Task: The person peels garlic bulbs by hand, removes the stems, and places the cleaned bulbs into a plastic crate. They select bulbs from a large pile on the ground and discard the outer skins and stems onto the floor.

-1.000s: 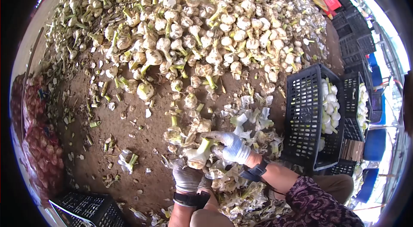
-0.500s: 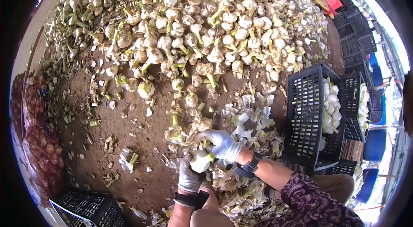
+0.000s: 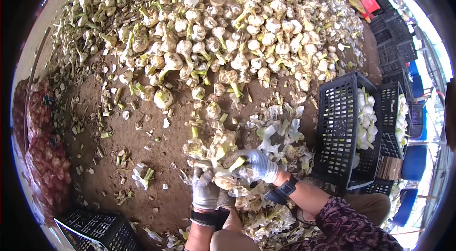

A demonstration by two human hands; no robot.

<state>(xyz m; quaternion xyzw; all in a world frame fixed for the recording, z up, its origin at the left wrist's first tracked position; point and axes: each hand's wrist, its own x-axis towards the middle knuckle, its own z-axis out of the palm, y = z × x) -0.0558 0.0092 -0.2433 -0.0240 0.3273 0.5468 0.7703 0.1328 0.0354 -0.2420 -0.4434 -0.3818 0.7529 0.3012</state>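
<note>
Both hands wear pale gloves and work close together at the lower middle. My left hand [image 3: 204,189] is closed round the left side of a garlic bulb [image 3: 224,171], its fingers partly hidden. From the right, my right hand [image 3: 254,165] grips the same bulb near its green stem [image 3: 237,163]. Loose papery skins [image 3: 223,144] spread out just above the fingers. Peeled skins [image 3: 266,208] lie heaped below and right of the hands.
A large pile of garlic [image 3: 228,32] covers the ground ahead. At the right stands a black crate [image 3: 338,127] holding white bulbs [image 3: 366,120]. Another black crate [image 3: 97,229] is at the lower left, with red net sacks [image 3: 47,170] beyond it.
The smooth white bulb seen between my hands earlier is now mostly covered by fingers and skins. My right hand has moved slightly right and down, and my left hand slightly left.
</note>
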